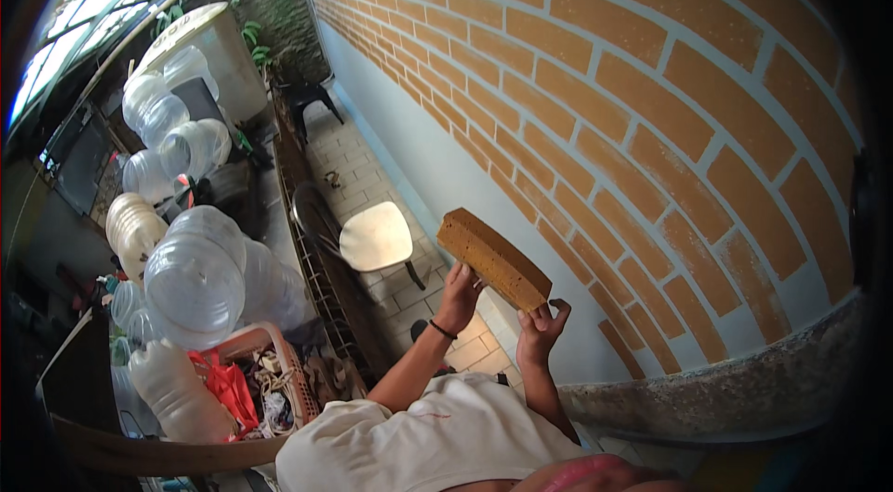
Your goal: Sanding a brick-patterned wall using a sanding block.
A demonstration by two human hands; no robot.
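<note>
A thick rectangular brown sponge block [492, 262], pitted with small holes, is held up in front of me near the wall. My left hand [457, 300], with a dark beaded bracelet at the wrist, grips its lower left side, thumb on the near face. My right hand [541, 335] holds the lower right end, with some fingers hidden beneath it. Behind the sponge rises a wall [593, 164] painted with orange-brown bricks and pale joint lines. Its lower band is plain and light.
To the left, large clear plastic water bottles [195, 283] crowd a long surface beside a pink plastic basket [303, 387] of mixed items. A cream-seated chair [377, 236] stands on the tiled floor [467, 352]. Farther back are a black plastic stool [310, 98] and a large pale tank [234, 66].
</note>
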